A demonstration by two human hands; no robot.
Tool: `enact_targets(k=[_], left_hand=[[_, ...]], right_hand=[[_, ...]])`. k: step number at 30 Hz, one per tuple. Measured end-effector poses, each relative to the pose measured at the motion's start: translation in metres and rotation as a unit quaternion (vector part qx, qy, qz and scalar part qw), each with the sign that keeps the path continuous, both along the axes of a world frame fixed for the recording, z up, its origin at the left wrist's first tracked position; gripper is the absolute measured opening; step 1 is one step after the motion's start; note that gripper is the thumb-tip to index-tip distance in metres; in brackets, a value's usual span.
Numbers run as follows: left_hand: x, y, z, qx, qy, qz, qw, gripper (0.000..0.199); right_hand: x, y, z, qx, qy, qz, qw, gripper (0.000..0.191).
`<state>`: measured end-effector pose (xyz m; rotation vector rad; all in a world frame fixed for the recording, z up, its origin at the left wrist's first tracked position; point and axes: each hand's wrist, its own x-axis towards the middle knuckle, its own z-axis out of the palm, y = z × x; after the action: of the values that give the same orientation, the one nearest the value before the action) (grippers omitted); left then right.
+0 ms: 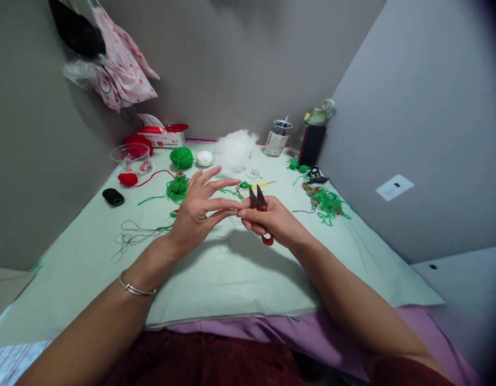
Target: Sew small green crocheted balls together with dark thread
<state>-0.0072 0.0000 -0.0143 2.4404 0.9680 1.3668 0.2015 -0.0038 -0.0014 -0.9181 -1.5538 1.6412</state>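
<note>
In the middle of the head view my right hand (267,214) is closed around small scissors (259,197) with dark blades and red handles. The blades point up and stand slightly apart. My left hand (197,209) pinches with thumb and index finger right at the right hand's fingertips, its other fingers spread. What lies in that pinch is too small to make out. Thin dark thread (131,236) lies in loose loops under and left of the left hand. Behind the hands is a yellow-handled hook (260,185) beside some green yarn.
Along the back are a green yarn ball (182,158), white stuffing (236,150), a pen can (277,138), a bottle (312,126) and a phone (312,146). Tangled green and red yarn (328,202) lies right. A clear tub (131,160) and black spool (113,197) stand left.
</note>
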Motion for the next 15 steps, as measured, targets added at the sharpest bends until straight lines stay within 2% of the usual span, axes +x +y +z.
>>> enact_targets(k=[8, 11, 13, 15], left_hand=[[0.001, -0.002, 0.005, 0.03, 0.034, 0.043, 0.998, 0.013], [0.002, -0.003, 0.005, 0.035, 0.038, 0.046, 0.998, 0.012], [0.001, -0.004, 0.004, 0.031, 0.03, 0.044, 0.998, 0.011], [0.001, -0.004, 0.003, 0.025, 0.021, 0.043, 0.999, 0.01]], right_hand=[[-0.003, -0.001, -0.002, -0.017, 0.009, 0.001, 1.0, 0.025], [-0.003, -0.002, 0.002, 0.0, -0.014, -0.003, 1.0, 0.027], [0.004, 0.003, 0.005, 0.033, -0.071, -0.034, 0.996, 0.03], [0.016, 0.013, 0.005, 0.099, -0.161, -0.103, 0.977, 0.031]])
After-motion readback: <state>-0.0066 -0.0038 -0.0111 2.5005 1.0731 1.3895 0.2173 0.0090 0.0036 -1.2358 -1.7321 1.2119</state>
